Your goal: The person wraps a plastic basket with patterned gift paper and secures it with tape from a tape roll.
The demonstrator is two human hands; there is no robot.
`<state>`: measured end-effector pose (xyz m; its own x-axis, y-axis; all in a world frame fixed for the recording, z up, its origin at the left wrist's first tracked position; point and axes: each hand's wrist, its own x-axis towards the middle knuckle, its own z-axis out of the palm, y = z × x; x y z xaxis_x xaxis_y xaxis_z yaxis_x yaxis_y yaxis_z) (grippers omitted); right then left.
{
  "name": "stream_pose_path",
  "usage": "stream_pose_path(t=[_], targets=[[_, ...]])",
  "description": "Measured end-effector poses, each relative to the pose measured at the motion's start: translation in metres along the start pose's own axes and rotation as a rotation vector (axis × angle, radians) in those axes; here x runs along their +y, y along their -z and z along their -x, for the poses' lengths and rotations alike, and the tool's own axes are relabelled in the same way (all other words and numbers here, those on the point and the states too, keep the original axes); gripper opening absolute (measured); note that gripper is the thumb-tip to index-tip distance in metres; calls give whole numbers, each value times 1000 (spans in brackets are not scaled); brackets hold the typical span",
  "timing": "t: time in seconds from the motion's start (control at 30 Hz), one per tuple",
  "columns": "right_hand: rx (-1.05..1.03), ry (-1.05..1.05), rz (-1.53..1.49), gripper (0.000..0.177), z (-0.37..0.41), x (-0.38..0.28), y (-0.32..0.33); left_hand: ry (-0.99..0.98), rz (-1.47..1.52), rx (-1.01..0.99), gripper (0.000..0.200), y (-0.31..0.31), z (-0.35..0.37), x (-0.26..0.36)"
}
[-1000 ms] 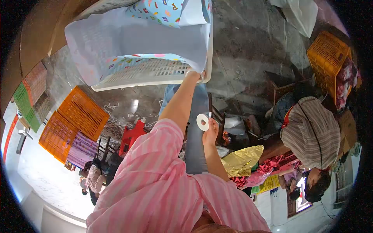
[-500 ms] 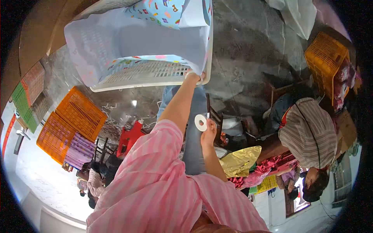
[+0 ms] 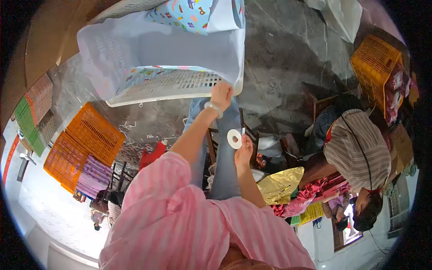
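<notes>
My left hand (image 3: 221,95), with a pale bracelet at the wrist, is at the near rim of a white slatted crate (image 3: 168,96). Its fingers are curled together; what they hold, if anything, is too small to tell. Inside the crate lies pale sheeting (image 3: 180,47) with a colourful printed side, draped over the left edge. My right hand (image 3: 244,150) grips a white roll (image 3: 234,139) by its right side, above my jeans, and a short white end sticks up beside the fingers.
Orange crates (image 3: 95,133) and a red stool (image 3: 153,155) stand at left. At right are a person in a striped top (image 3: 357,150), gold-coloured material (image 3: 280,185), red fabric and another orange crate (image 3: 375,56). White strips litter the grey floor (image 3: 288,58).
My left hand has drawn back from inside the crate's corner to its near rim, and the bracelet now shows. My right hand and the roll have shifted slightly down and right.
</notes>
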<state>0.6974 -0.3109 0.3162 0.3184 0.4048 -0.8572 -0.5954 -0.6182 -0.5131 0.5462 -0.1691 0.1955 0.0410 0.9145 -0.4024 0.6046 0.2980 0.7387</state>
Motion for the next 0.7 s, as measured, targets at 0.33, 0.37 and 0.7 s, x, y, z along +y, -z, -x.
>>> stream_pose_path(t=[0.33,0.37,0.7], targets=[[-99,-51,-72,12,-2,-21,0,1016,-329,-173,29,129,135,-58],[-81,-42,-48,13,-1,-22,0,1048,-412,-290,33,142,148,-66],[-140,-41,-53,14,14,-98,-73,1164,-389,-384,47,205,184,-34]])
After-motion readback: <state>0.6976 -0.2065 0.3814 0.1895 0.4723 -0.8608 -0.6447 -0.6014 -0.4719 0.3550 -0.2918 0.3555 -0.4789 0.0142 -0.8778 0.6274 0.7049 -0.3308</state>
